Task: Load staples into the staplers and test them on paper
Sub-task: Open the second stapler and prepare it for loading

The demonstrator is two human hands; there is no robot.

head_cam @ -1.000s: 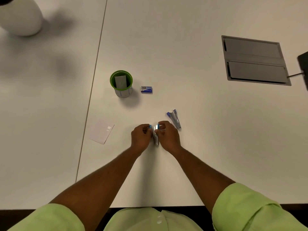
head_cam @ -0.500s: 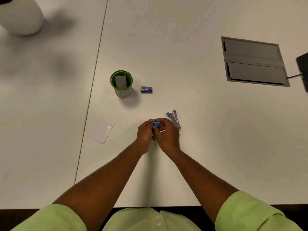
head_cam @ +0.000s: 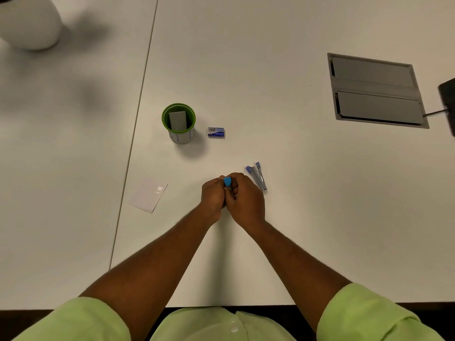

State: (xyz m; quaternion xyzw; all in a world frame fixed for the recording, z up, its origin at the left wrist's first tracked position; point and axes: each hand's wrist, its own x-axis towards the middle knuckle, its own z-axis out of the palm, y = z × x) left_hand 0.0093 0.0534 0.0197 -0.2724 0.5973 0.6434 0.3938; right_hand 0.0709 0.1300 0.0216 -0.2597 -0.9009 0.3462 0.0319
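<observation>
At the centre of the frame both hands, left hand [head_cam: 213,196] and right hand [head_cam: 246,198], have drawn together, fingers curled tight around the small light-blue stapler [head_cam: 227,182], whose opened metal body is now hidden, likely being closed after loading.

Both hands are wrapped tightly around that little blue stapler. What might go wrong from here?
1. The left hand and right hand cover nearly all of the light blue stapler, so a fingertip might get pinched or pricked as it snaps shut.
2. The second stapler lies open right beside the right hand; a knuckle could knock it.
3. The paper lies off to the left, so testing means reaching over.
</observation>
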